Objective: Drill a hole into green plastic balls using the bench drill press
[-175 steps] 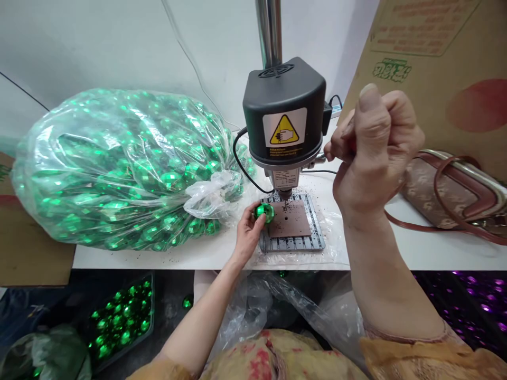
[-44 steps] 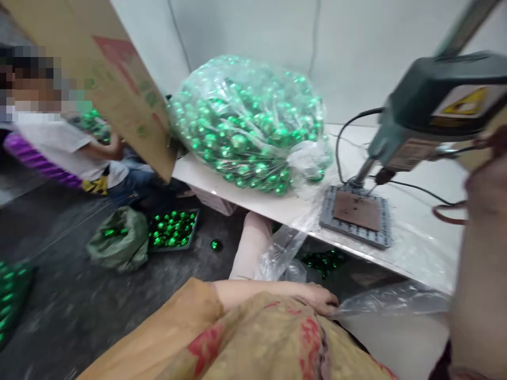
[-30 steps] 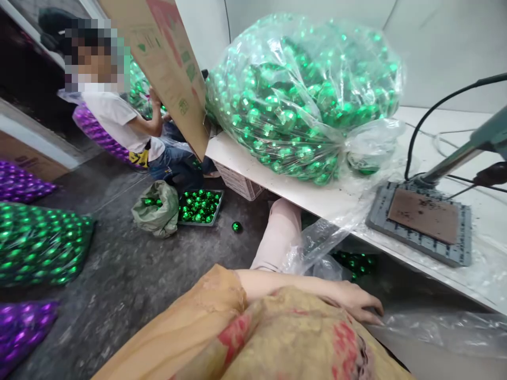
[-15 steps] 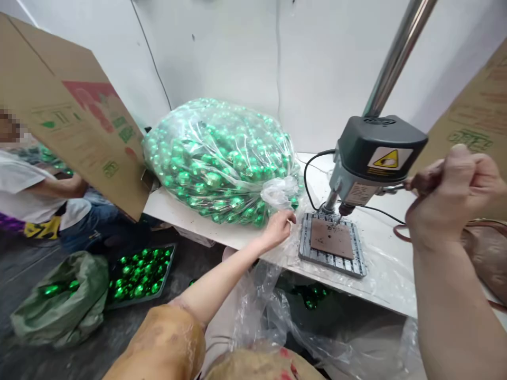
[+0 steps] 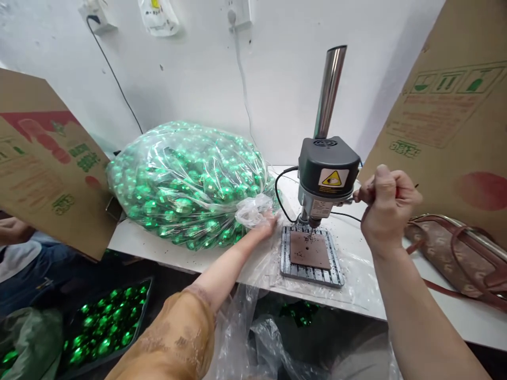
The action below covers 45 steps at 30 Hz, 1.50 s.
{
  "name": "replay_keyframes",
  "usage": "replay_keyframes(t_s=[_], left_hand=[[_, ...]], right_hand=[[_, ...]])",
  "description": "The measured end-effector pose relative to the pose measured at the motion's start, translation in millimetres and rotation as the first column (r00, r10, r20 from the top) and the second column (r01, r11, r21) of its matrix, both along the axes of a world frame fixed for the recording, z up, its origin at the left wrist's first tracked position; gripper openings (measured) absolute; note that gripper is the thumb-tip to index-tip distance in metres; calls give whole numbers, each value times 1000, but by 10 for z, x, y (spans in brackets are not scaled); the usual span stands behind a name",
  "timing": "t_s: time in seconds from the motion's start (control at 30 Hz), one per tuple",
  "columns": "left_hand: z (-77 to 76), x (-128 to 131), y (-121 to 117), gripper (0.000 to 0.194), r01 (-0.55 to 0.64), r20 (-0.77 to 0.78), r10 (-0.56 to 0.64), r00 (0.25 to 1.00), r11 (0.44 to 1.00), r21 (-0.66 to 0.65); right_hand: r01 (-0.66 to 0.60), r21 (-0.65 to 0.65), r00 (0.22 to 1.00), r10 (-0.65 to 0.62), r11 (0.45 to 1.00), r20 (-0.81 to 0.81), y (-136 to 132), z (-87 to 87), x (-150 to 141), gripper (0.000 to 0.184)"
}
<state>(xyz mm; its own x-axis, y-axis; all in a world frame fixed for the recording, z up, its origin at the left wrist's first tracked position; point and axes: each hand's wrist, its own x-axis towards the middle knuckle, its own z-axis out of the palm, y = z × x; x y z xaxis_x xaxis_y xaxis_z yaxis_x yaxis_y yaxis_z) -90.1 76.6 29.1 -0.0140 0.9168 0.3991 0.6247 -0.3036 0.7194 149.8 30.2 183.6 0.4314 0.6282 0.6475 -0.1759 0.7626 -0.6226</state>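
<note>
A yellow warning triangle showing a hand is borne by the white label (image 5: 333, 178) on the drill press (image 5: 328, 158); its small lettering cannot be read. On the right cardboard box (image 5: 439, 121), paired upright arrows are printed in green. Characters there and on the left cardboard box (image 5: 43, 169) are illegible.

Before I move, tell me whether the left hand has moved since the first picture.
Yes: judged against the drill's base, the left hand has moved left and back, from its edge to the bag's knot.
</note>
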Motion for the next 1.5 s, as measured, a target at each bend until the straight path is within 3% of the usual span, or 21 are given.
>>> replay_keyframes(t_s=[0.1, 0.13, 0.2, 0.23, 0.3, 0.37, 0.43, 0.5, 0.63, 0.73, 0.9, 1.13, 1.33, 1.5], left_hand=[[15, -1, -262, 24, 17, -13, -17, 1000, 1000, -13], [28, 20, -377, 27, 30, 33, -29, 999, 999, -21], [65, 97, -617, 36, 67, 272, -48, 961, 996, -63], [89, 150, -728, 42, 100, 442, -47, 896, 990, -97], [141, 266, -901, 53, 204, 732, -26, 681, 967, -155], [177, 369, -988, 60, 321, 868, -8, 497, 931, -175], [172, 438, -990, 65, 387, 898, 0, 440, 902, -190], [118, 479, -938, 65, 360, 870, 22, 492, 905, -227], [-51, 528, -795, 61, 205, 716, 22, 697, 952, -229], [-150, 570, -717, 60, 210, 633, -42, 773, 959, -192], [-238, 618, -633, 59, 225, 533, -105, 839, 960, -165], [-300, 640, -600, 52, 186, 448, -95, 889, 969, -162], [-305, 690, -622, 53, 104, 325, -54, 944, 985, -139], [-290, 732, -616, 54, 125, 273, -91, 958, 986, -110]], right_hand=[[-12, -4, 1000, 12, 1000, -2, -8, -4, 1, 42], [-17, -6, 1000, 17, 1000, -3, -11, -4, -1, 42], [-24, -13, 1000, 23, 1000, -5, -17, -4, -7, 42], [-23, -16, 1000, 22, 1000, -6, -19, -3, -10, 42], [-14, -23, 1000, 14, 1000, -6, -21, -2, -12, 42], [-6, -25, 1000, 6, 1000, -1, -17, -2, -10, 43], [-7, -21, 1000, 7, 1000, 7, -11, -2, -7, 44], [-14, -11, 1000, 14, 1000, 16, -6, -3, -5, 43], [-18, -2, 999, 19, 1000, 33, -5, -6, -3, 42], [-7, -1, 998, 7, 1000, 55, -6, -6, 0, 42], [15, -4, 996, -15, 1000, 88, 5, -10, 3, 43], [-11, 27, 999, 10, 1000, 48, -2, -5, -1, 42], [-11, 36, 999, 9, 999, 44, -6, -2, -13, 43], [-19, 36, 999, 18, 999, 45, 3, -16, -10, 41]])
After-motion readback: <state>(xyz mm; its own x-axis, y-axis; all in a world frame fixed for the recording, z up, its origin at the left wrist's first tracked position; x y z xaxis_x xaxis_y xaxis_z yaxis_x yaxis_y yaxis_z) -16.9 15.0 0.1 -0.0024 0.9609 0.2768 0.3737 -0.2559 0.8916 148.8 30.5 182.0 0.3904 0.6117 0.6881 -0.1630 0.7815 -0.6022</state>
